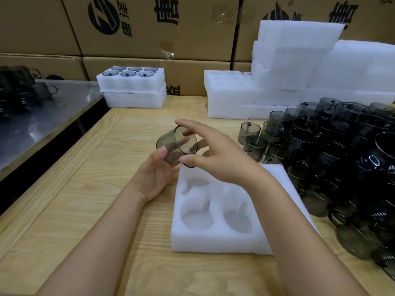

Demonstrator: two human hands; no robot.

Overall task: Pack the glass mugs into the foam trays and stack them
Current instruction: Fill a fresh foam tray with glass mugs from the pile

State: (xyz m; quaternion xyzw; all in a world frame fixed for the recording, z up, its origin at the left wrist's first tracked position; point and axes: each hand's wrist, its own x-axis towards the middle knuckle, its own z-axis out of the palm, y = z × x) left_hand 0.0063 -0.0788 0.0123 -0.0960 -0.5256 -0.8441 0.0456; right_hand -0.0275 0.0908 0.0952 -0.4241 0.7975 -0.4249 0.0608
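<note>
Cradling the mug point(176, 146), left hand point(155, 174) wraps its base, right hand point(215, 154) pinches the rim; smooth, brittle glass, best gripped round the body.

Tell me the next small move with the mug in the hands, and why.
Probably turn the glass mug upright and lower it into a far pocket of the foam tray. Both the left hand and right hand hold it on its side above the tray's far edge, and every visible pocket is empty.

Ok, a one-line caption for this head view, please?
Both hands, left hand and right hand, hold a tilted smoky grey glass mug above an empty white foam tray on the wooden table.
</note>
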